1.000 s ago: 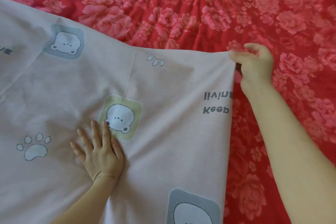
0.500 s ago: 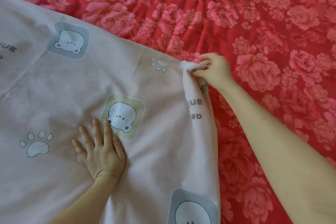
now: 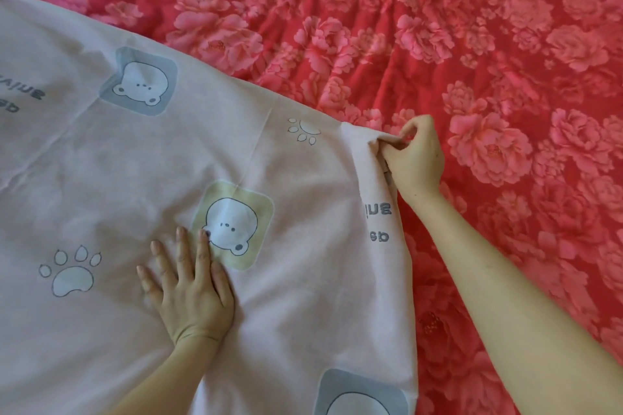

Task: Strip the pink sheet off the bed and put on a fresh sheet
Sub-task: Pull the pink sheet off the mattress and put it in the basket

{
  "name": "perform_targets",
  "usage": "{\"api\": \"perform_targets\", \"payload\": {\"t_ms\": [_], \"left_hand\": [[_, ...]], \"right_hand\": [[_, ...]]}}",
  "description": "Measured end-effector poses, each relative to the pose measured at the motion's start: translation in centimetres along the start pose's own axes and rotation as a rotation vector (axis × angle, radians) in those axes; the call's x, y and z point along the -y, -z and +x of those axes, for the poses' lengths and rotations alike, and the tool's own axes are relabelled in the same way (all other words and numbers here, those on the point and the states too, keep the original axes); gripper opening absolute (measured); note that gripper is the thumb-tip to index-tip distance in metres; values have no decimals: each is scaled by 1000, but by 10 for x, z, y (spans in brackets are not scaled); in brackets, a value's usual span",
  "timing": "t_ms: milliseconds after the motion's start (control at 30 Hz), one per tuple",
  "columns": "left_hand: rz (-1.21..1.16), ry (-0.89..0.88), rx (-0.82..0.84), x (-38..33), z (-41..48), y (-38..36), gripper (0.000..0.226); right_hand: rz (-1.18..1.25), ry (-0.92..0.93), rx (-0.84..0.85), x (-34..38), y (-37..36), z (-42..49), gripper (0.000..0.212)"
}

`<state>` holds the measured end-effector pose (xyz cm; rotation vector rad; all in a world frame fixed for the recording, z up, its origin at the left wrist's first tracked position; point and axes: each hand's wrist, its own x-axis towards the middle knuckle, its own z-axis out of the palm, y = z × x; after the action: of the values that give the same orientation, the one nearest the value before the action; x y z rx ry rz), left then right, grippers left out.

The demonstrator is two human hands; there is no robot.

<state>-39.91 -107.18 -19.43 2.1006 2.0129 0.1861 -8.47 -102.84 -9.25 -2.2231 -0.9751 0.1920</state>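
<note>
Sheet corner (image 3: 361,143) between right-hand fingers (image 3: 393,154)

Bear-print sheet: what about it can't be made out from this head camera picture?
- Fold lettering, head view: the edge of the bear-print sheet, folded over in the right hand, hides part of the words.
- Left lettering, head view: cut off by the left frame edge.
- Grey bear patch, head view: cut off by the bottom edge.
- Whatever lies under the sheet, head view: covered by it.
</note>
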Motion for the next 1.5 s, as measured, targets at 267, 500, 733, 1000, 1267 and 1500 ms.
{"api": "perform_targets", "payload": {"t_ms": [267,500,733,1000,1267,1500], "left_hand": [[-4,-4,-2,2,1,-3,59],[2,-5,9,3,1,-3,60],[2,-2,5,2,1,-3,59],[4,-10,-7,2,0,-4,60],[12,-25,-30,2,2,-4,59],[13,-19,-25,2,1,-4,59]], "right_hand": [[-142,200,-30,5,15,36,16],[-713,628,201,8,112,105,39],[-711,203,284,-10,101,120,19],[194,-390,286,-34,62,89,23],[443,-959,401,-55,30,73,45],[462,-921,420,-45,43,96,30]]}}
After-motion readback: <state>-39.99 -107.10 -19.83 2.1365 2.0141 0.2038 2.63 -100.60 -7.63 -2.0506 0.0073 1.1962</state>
